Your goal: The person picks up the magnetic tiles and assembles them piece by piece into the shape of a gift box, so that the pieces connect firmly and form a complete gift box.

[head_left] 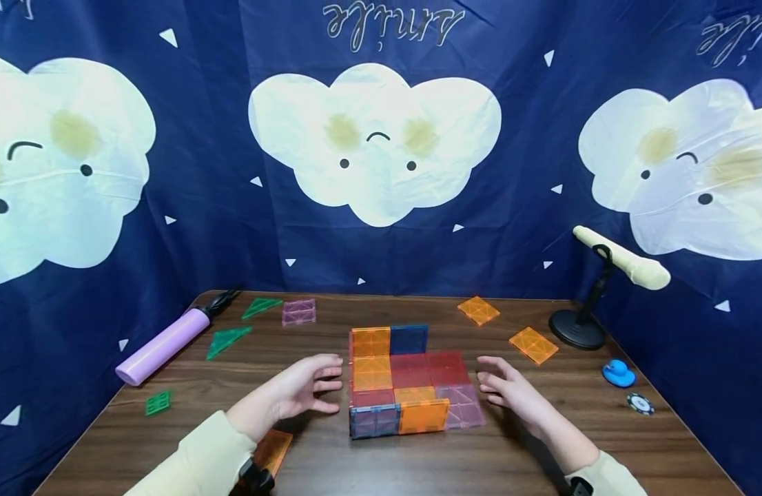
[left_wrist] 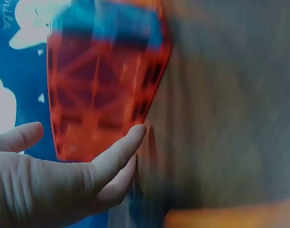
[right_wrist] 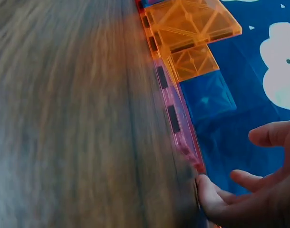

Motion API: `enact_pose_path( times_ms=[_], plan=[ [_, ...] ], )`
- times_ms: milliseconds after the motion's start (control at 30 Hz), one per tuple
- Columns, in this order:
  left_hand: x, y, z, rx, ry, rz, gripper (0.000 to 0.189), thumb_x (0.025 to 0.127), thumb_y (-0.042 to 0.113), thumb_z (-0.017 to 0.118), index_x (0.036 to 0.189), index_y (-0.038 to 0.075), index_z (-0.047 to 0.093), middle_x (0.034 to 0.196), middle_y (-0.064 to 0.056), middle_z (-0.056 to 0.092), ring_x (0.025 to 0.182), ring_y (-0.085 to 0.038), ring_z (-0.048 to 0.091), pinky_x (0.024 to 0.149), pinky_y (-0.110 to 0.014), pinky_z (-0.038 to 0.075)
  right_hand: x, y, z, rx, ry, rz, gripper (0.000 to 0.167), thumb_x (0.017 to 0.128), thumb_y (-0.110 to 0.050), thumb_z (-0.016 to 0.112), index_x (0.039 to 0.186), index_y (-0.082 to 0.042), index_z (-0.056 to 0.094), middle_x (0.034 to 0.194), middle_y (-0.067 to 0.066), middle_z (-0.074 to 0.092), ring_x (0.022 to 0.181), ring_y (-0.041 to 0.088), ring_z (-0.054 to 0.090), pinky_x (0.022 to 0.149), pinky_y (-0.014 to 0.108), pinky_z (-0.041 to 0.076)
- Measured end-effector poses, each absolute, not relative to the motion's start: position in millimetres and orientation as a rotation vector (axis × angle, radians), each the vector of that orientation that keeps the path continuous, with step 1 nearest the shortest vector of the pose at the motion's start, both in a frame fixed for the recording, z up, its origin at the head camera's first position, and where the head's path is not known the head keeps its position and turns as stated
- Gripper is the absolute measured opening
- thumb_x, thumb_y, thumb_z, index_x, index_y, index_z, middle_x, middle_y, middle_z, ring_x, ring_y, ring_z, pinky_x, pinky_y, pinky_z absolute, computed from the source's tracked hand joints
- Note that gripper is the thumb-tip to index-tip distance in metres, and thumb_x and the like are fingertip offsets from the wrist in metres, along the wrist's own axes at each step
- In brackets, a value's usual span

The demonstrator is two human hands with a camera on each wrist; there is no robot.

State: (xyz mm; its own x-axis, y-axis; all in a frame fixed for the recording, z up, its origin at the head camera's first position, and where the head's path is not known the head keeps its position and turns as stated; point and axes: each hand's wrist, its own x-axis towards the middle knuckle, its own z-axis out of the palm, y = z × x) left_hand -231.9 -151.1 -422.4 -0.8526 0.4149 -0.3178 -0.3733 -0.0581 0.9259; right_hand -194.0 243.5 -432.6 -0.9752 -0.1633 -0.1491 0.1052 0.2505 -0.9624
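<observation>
A structure of translucent magnetic tiles (head_left: 412, 372) occupies the middle of the table. Its floor has red, orange and purple squares. Upright at the back are an orange tile (head_left: 371, 342) and a dark blue tile (head_left: 409, 339); along the front stand a blue-framed tile (head_left: 375, 421) and an orange one (head_left: 424, 416). A red tile wall (left_wrist: 95, 85) rises on the left side. My left hand (head_left: 309, 386) is just left of it, fingers spread, holding nothing. My right hand (head_left: 511, 389) hovers at the right edge, fingers loosely bent. Whether fingertips touch the tiles I cannot tell.
Loose orange tiles (head_left: 534, 346) lie at back right, with another orange tile (head_left: 273, 451) by my left forearm. Green triangles (head_left: 228, 342), a purple tile (head_left: 299, 312) and a lilac pump (head_left: 164, 346) are left. A microphone stand (head_left: 577, 329), blue duck (head_left: 619, 373) and poker chip (head_left: 640, 404) stand right.
</observation>
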Motion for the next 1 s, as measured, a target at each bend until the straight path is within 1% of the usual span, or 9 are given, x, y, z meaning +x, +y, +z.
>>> enact_pose_path(
  times_ms=[133, 267, 367, 467, 600, 667, 767, 867, 1000],
  plan=[
    [-219.5, -147.2, -421.3, 0.139, 1.635, 1.928, 0.072, 0.103, 0.021, 0.051, 0.159, -0.004, 0.014, 0.156, -0.034, 0.027, 0.139, -0.049, 0.034, 0.096, -0.062, 0.048, -195.2, 234.7, -434.5, -0.089, 2.254, -1.832, 0.047, 0.106, -0.012, 0.048, 0.147, 0.007, 0.036, 0.139, 0.034, 0.048, 0.125, 0.04, 0.052, 0.104, 0.051, 0.044],
    [-219.6, -141.1, -419.2, 0.174, 1.647, 1.922, 0.073, 0.102, 0.019, 0.055, 0.158, -0.005, 0.016, 0.15, -0.033, 0.038, 0.134, -0.046, 0.042, 0.095, -0.059, 0.05, -194.2, 228.3, -433.0, -0.007, 2.257, -1.903, 0.043, 0.103, -0.009, 0.05, 0.141, 0.007, 0.042, 0.135, 0.03, 0.049, 0.121, 0.034, 0.053, 0.104, 0.05, 0.044],
    [-219.7, -139.1, -418.8, 0.148, 1.667, 1.918, 0.07, 0.102, 0.019, 0.054, 0.158, -0.005, 0.019, 0.149, -0.032, 0.04, 0.132, -0.046, 0.044, 0.094, -0.058, 0.051, -192.6, 225.6, -432.3, 0.038, 2.223, -1.972, 0.041, 0.102, -0.006, 0.05, 0.139, 0.009, 0.041, 0.131, 0.028, 0.048, 0.113, 0.029, 0.056, 0.098, 0.043, 0.049],
    [-218.9, -136.6, -419.1, 0.108, 1.708, 1.913, 0.071, 0.102, 0.023, 0.057, 0.157, -0.005, 0.021, 0.148, -0.032, 0.041, 0.129, -0.045, 0.047, 0.091, -0.057, 0.053, -192.1, 223.6, -430.2, 0.023, 2.194, -2.044, 0.042, 0.1, -0.002, 0.052, 0.139, 0.009, 0.04, 0.13, 0.027, 0.048, 0.105, 0.024, 0.058, 0.087, 0.034, 0.054],
    [-219.8, -131.8, -418.9, 0.047, 1.78, 1.913, 0.076, 0.1, 0.03, 0.062, 0.157, 0.0, 0.023, 0.14, -0.029, 0.048, 0.12, -0.04, 0.053, 0.084, -0.054, 0.056, -195.8, 221.8, -427.1, -0.038, 2.196, -2.088, 0.046, 0.098, 0.001, 0.055, 0.14, 0.01, 0.039, 0.132, 0.03, 0.046, 0.1, 0.02, 0.059, 0.081, 0.027, 0.055],
    [-220.8, -130.0, -418.6, 0.032, 1.8, 1.918, 0.076, 0.1, 0.031, 0.062, 0.158, 0.002, 0.023, 0.138, -0.029, 0.05, 0.119, -0.04, 0.053, 0.081, -0.053, 0.057, -198.0, 220.9, -426.2, -0.07, 2.197, -2.092, 0.048, 0.098, 0.001, 0.055, 0.143, 0.009, 0.038, 0.135, 0.031, 0.045, 0.101, 0.019, 0.061, 0.082, 0.026, 0.055],
    [-221.9, -128.8, -418.4, 0.027, 1.802, 1.929, 0.073, 0.101, 0.029, 0.06, 0.159, 0.004, 0.023, 0.142, -0.028, 0.047, 0.12, -0.041, 0.052, 0.08, -0.053, 0.057, -200.7, 219.8, -426.4, -0.124, 2.153, -2.094, 0.052, 0.1, -0.002, 0.056, 0.147, 0.007, 0.035, 0.137, 0.032, 0.046, 0.104, 0.019, 0.063, 0.087, 0.026, 0.054],
    [-222.3, -128.6, -418.8, 0.029, 1.796, 1.936, 0.071, 0.103, 0.027, 0.057, 0.16, 0.005, 0.022, 0.145, -0.029, 0.045, 0.122, -0.042, 0.051, 0.08, -0.053, 0.057, -202.5, 218.7, -428.2, -0.177, 2.082, -2.095, 0.056, 0.103, -0.006, 0.056, 0.152, 0.006, 0.031, 0.139, 0.033, 0.048, 0.106, 0.02, 0.065, 0.088, 0.027, 0.055],
    [-223.5, -129.2, -419.9, 0.014, 1.794, 1.942, 0.068, 0.103, 0.024, 0.055, 0.16, 0.005, 0.023, 0.138, -0.029, 0.051, 0.12, -0.041, 0.053, 0.078, -0.052, 0.056, -205.4, 216.1, -432.4, -0.226, 2.012, -2.061, 0.059, 0.106, -0.013, 0.056, 0.155, 0.005, 0.028, 0.139, 0.032, 0.051, 0.103, 0.021, 0.065, 0.077, 0.027, 0.056]
  ],
)
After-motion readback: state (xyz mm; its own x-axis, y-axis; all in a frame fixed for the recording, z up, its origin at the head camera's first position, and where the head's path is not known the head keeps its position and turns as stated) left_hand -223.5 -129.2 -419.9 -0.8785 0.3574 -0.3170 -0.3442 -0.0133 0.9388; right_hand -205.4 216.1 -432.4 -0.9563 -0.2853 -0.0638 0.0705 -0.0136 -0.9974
